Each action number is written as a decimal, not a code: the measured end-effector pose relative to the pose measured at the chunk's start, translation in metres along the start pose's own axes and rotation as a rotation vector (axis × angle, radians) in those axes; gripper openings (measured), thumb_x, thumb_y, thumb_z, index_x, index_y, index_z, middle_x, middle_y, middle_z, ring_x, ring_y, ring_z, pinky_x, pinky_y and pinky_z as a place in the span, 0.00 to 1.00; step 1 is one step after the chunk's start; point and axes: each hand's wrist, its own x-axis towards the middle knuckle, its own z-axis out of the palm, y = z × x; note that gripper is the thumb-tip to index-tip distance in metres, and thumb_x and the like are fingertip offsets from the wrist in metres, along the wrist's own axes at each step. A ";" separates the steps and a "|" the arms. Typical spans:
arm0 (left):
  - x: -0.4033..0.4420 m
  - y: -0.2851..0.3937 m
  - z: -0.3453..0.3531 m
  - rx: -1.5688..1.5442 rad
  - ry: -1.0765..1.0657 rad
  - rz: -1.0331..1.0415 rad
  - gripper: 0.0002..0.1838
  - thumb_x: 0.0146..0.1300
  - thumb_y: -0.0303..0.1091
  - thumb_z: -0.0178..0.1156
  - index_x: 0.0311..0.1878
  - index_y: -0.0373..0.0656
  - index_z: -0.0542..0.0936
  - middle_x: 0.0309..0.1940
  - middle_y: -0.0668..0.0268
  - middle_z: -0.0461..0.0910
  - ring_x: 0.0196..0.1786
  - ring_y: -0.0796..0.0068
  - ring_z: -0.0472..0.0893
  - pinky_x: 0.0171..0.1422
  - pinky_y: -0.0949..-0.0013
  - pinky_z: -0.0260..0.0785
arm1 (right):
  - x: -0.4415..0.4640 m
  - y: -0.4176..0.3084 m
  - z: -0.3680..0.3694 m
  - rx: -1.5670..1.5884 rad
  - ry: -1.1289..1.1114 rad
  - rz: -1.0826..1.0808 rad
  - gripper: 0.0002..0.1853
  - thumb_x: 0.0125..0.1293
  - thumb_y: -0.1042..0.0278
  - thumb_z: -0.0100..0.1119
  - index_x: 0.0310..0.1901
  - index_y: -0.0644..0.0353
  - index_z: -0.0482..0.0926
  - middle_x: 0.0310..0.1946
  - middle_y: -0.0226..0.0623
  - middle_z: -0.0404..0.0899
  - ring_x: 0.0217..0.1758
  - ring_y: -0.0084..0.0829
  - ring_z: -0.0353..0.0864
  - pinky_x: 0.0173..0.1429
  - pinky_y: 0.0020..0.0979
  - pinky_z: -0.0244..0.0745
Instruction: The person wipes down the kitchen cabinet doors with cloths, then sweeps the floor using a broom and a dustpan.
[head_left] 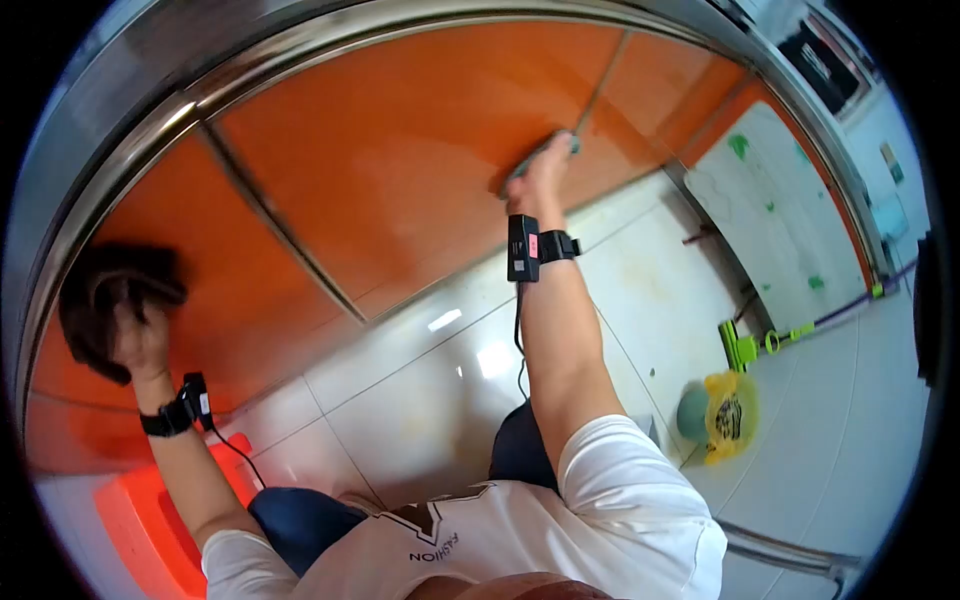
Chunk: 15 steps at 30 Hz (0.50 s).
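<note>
Fingers of my left hand (140, 338) grip one dark, soft, bunched cloth (90, 320), left of frame; those of my right hand (542, 182) close on one thin greyish pad (518, 170), upper centre, against smooth, glossy orange panels (390, 130). Two black straps (168, 417) circle my wrists.

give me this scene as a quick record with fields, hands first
left hand: holding a dark cloth at the orange panels
right hand: holding a flat grey item at the panels, exact type unclear
wrists: black strapped devices, cables attached
floor: pale, glossy tiles
right side: green-headed tool, yellow bag
lower left: bright red-orange plastic object
</note>
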 end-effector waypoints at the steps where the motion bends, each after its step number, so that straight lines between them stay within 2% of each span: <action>1: -0.001 -0.011 0.002 0.023 -0.013 0.037 0.19 0.69 0.41 0.53 0.54 0.37 0.79 0.48 0.51 0.81 0.47 0.54 0.80 0.50 0.58 0.74 | 0.000 0.008 -0.003 0.031 0.021 0.108 0.29 0.75 0.47 0.37 0.67 0.62 0.57 0.70 0.40 0.55 0.72 0.38 0.53 0.75 0.42 0.46; 2: -0.042 -0.048 0.029 0.293 -0.170 0.007 0.18 0.69 0.36 0.52 0.55 0.35 0.78 0.50 0.53 0.80 0.50 0.59 0.80 0.53 0.63 0.73 | -0.019 0.010 0.013 -0.129 -0.012 -0.012 0.26 0.76 0.49 0.37 0.64 0.63 0.59 0.67 0.40 0.58 0.69 0.37 0.56 0.74 0.41 0.48; 3: -0.083 -0.085 0.055 0.560 -0.335 0.020 0.17 0.69 0.31 0.51 0.56 0.34 0.76 0.51 0.56 0.79 0.53 0.65 0.79 0.56 0.69 0.73 | -0.043 0.006 0.032 -0.373 -0.067 -0.250 0.24 0.76 0.52 0.38 0.60 0.64 0.62 0.64 0.41 0.60 0.66 0.37 0.59 0.73 0.39 0.50; 4: -0.086 -0.089 0.051 0.729 -0.402 0.006 0.17 0.69 0.32 0.51 0.56 0.34 0.76 0.51 0.56 0.79 0.53 0.64 0.79 0.57 0.69 0.72 | -0.062 0.000 0.054 -0.521 -0.109 -0.503 0.21 0.76 0.54 0.38 0.57 0.65 0.64 0.61 0.41 0.63 0.63 0.36 0.62 0.72 0.38 0.52; 5: -0.077 -0.077 0.040 0.781 -0.390 -0.033 0.17 0.69 0.32 0.51 0.56 0.34 0.76 0.52 0.56 0.79 0.53 0.64 0.79 0.57 0.68 0.72 | -0.078 -0.009 0.076 -0.550 -0.136 -0.787 0.26 0.76 0.52 0.38 0.63 0.68 0.60 0.66 0.47 0.59 0.71 0.38 0.54 0.76 0.41 0.38; 6: -0.072 -0.070 0.031 0.792 -0.373 -0.091 0.17 0.69 0.32 0.51 0.56 0.34 0.76 0.52 0.56 0.79 0.53 0.64 0.79 0.57 0.68 0.72 | -0.096 -0.023 0.087 -0.635 -0.241 -0.734 0.29 0.77 0.52 0.36 0.67 0.68 0.56 0.71 0.52 0.53 0.78 0.43 0.41 0.78 0.44 0.28; 7: -0.071 -0.067 0.025 0.805 -0.362 -0.128 0.17 0.69 0.32 0.51 0.56 0.34 0.76 0.52 0.56 0.79 0.54 0.64 0.79 0.57 0.68 0.72 | -0.087 -0.044 0.093 -0.731 -0.459 -0.983 0.30 0.77 0.51 0.35 0.70 0.68 0.54 0.74 0.52 0.46 0.79 0.50 0.31 0.78 0.46 0.24; 9: -0.066 -0.065 0.021 0.833 -0.363 -0.170 0.17 0.69 0.32 0.51 0.56 0.34 0.76 0.52 0.55 0.79 0.54 0.63 0.79 0.57 0.67 0.72 | -0.047 -0.052 0.098 -0.941 -0.237 -1.140 0.30 0.77 0.52 0.32 0.72 0.66 0.52 0.74 0.52 0.46 0.79 0.54 0.32 0.79 0.47 0.25; 11: -0.064 -0.065 0.019 0.874 -0.364 -0.188 0.17 0.68 0.32 0.51 0.56 0.34 0.76 0.52 0.55 0.79 0.54 0.63 0.78 0.57 0.66 0.72 | 0.038 -0.065 0.082 -0.935 -0.114 -1.188 0.30 0.77 0.51 0.33 0.72 0.63 0.51 0.75 0.50 0.46 0.79 0.53 0.32 0.79 0.46 0.27; 13: -0.067 -0.065 0.017 0.902 -0.369 -0.201 0.17 0.68 0.32 0.52 0.56 0.34 0.76 0.52 0.55 0.79 0.54 0.63 0.78 0.57 0.66 0.72 | 0.048 -0.094 0.068 -0.699 -0.055 -0.904 0.32 0.76 0.48 0.33 0.73 0.61 0.50 0.75 0.50 0.46 0.79 0.51 0.33 0.79 0.44 0.29; 14: -0.067 -0.065 0.018 0.917 -0.372 -0.202 0.17 0.68 0.32 0.52 0.56 0.34 0.76 0.53 0.55 0.79 0.54 0.62 0.78 0.58 0.65 0.72 | 0.054 -0.097 0.059 -0.707 -0.047 -0.903 0.32 0.76 0.48 0.33 0.73 0.61 0.50 0.75 0.50 0.46 0.79 0.51 0.33 0.79 0.44 0.29; 15: -0.069 -0.064 0.018 0.924 -0.376 -0.202 0.17 0.68 0.32 0.52 0.56 0.34 0.76 0.53 0.54 0.79 0.54 0.62 0.78 0.58 0.65 0.72 | 0.060 -0.099 0.051 -0.626 -0.024 -0.804 0.33 0.76 0.46 0.33 0.73 0.61 0.50 0.75 0.49 0.47 0.79 0.49 0.34 0.79 0.42 0.30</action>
